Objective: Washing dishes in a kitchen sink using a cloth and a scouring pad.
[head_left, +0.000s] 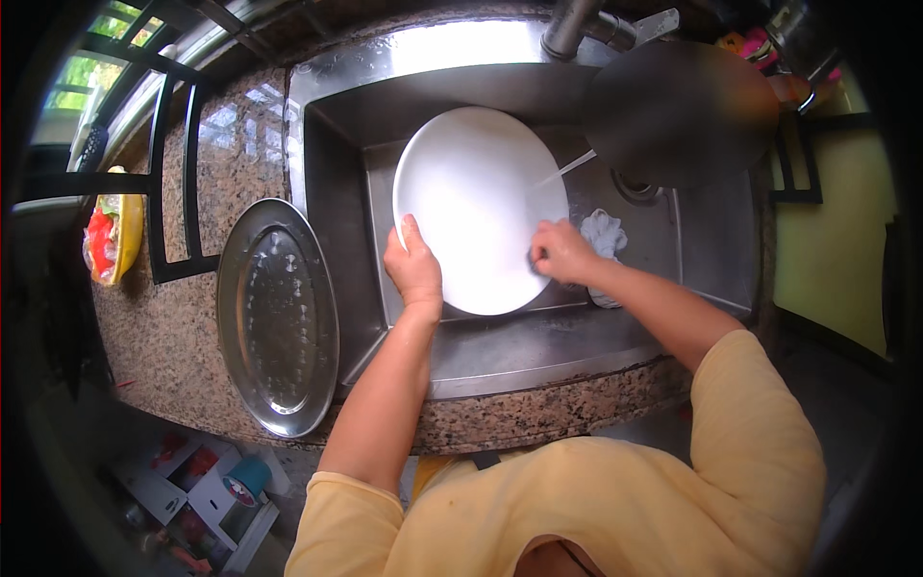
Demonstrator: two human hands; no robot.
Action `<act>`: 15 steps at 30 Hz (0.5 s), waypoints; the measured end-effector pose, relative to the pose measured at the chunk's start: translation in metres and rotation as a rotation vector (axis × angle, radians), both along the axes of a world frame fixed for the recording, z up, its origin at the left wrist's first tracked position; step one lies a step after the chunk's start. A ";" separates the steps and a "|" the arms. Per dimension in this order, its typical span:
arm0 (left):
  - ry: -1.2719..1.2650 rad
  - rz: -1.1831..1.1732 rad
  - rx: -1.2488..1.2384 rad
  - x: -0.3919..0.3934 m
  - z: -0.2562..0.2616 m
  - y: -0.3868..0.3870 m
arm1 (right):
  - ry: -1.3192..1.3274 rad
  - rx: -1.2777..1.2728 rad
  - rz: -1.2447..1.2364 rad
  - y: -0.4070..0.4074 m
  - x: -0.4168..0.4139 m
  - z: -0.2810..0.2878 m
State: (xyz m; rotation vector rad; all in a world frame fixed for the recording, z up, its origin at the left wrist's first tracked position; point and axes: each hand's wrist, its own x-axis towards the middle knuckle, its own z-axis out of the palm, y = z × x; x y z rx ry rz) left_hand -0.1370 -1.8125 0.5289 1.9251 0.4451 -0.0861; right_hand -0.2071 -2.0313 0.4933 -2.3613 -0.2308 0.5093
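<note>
A large white oval platter (479, 209) is held over the stainless steel sink (505, 368). My left hand (414, 267) grips its lower left rim, thumb on the face. At the lower right edge, my right hand (564, 252) is curled against the surface; something small and dark shows at its fingers, perhaps a scrubber, but it is too hidden to name. A thin stream of water (570, 167) meets the platter from the right. Just right of my right hand, a white crumpled cloth (603, 232) lies in the sink, partly behind my forearm.
A wet oval metal tray (277, 324) rests on the granite counter (166, 339), left of the sink. The faucet (570, 29) stands at the back. A blurred dark round shape (678, 115) covers the upper right. A yellow container (128, 234) holding bagged items sits far left.
</note>
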 end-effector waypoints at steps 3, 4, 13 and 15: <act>-0.067 0.012 0.074 -0.001 0.000 -0.002 | 0.030 -0.225 -0.092 0.000 -0.003 -0.001; -0.030 0.048 0.014 0.001 -0.002 0.003 | 0.037 -0.035 -0.004 0.015 -0.005 0.010; -0.006 0.065 -0.011 0.005 -0.006 0.007 | -0.183 0.139 0.023 -0.006 0.000 -0.017; -0.022 0.028 0.007 0.004 -0.005 0.004 | -0.157 -0.019 -0.073 -0.026 0.017 -0.031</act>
